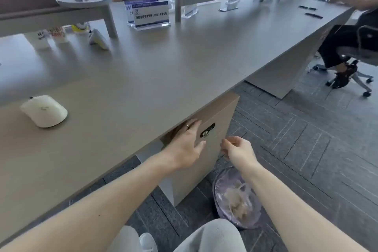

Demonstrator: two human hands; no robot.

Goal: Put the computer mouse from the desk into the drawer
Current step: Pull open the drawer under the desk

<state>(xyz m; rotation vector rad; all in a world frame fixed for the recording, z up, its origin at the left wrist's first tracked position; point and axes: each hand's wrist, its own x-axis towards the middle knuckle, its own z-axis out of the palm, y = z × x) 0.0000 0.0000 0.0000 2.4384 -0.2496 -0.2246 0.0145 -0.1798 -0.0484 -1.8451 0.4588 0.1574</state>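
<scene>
A white computer mouse (pixel 44 111) lies on the grey desk (pixel 143 80) at the left, well away from both hands. Under the desk's front edge hangs a beige drawer unit (pixel 216 120) with a small black lock (pixel 207 130) on its front. My left hand (pixel 187 145) rests flat against the drawer front, fingers spread and reaching up to its top edge just below the desktop; it wears a ring. My right hand (pixel 238 150) hovers to the right of the lock, fingers loosely curled, holding nothing. The drawer looks slightly ajar at its left edge.
A bin (pixel 237 196) lined with a purple bag stands on the floor below the drawer unit. Acrylic sign stands (pixel 150 14), cups (pixel 39 38) and a raised shelf sit at the desk's back. One person sits across the desk, another on an office chair (pixel 356 55) at right.
</scene>
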